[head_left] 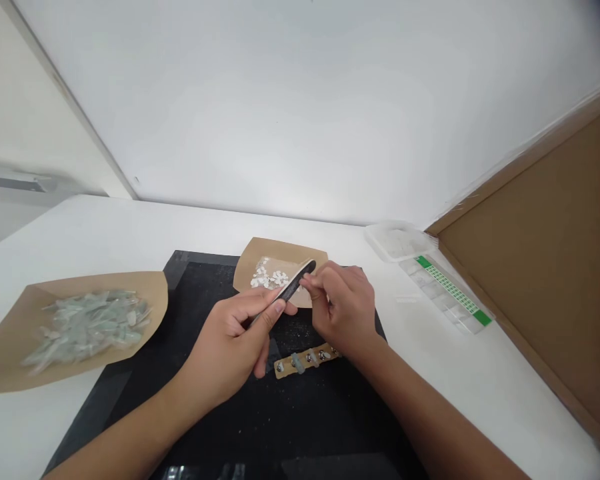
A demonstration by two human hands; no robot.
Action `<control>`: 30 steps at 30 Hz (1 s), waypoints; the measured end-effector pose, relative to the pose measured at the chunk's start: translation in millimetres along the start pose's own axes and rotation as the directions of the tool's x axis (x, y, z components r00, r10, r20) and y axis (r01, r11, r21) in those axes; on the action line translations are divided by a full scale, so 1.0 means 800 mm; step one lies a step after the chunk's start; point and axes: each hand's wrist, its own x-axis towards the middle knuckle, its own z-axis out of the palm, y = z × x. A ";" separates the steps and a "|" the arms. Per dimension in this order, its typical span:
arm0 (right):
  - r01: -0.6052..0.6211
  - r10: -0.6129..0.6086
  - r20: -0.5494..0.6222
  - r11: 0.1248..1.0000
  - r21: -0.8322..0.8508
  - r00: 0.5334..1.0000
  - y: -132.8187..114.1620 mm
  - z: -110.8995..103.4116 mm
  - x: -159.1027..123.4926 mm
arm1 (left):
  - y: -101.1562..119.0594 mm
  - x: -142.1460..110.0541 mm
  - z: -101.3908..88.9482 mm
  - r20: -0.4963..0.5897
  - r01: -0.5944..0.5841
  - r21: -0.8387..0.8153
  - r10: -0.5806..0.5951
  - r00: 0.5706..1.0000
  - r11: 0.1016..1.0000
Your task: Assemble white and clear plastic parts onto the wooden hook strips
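Note:
My left hand (243,337) is closed round a dark-faced nail file (297,281), which slants up to the right over the black mat. At the file's far tip, my right hand (345,303) pinches with thumb and forefinger. Whatever is between those fingers is too small to make out. Just behind the file sits a brown paper tray (280,250) bearing small white chips (270,275). Below the hands lies a narrow tan strip (305,360) with several small round metallic pieces and pale slivers on it; its right end passes under my right hand.
On the left stands a larger brown paper tray (10,333) with many pale green, clear-wrapped pieces (97,323). A black mat (280,427) covers the middle of the white table (130,227). At right are a clear plastic box with a green-edged label (453,290) and a brown panel (540,247).

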 end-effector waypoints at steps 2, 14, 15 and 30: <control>0.030 -0.030 0.021 0.999 0.018 0.999 -0.002 0.001 0.000 | 0.000 0.001 0.000 0.005 0.009 -0.020 -0.009 1.000 1.000; 0.040 -0.040 -0.028 0.999 0.011 0.999 -0.003 -0.001 0.001 | -0.001 -0.001 0.004 0.021 -0.036 -0.009 0.036 0.999 0.999; 0.047 -0.047 -0.010 0.999 0.016 0.999 -0.002 0.000 0.002 | -0.002 0.000 0.003 0.024 -0.036 -0.010 0.036 0.999 0.999; -0.091 0.086 0.030 0.927 0.363 0.996 0.003 -0.017 0.001 | -0.004 -0.002 0.005 -0.074 -0.294 0.143 0.306 0.949 0.945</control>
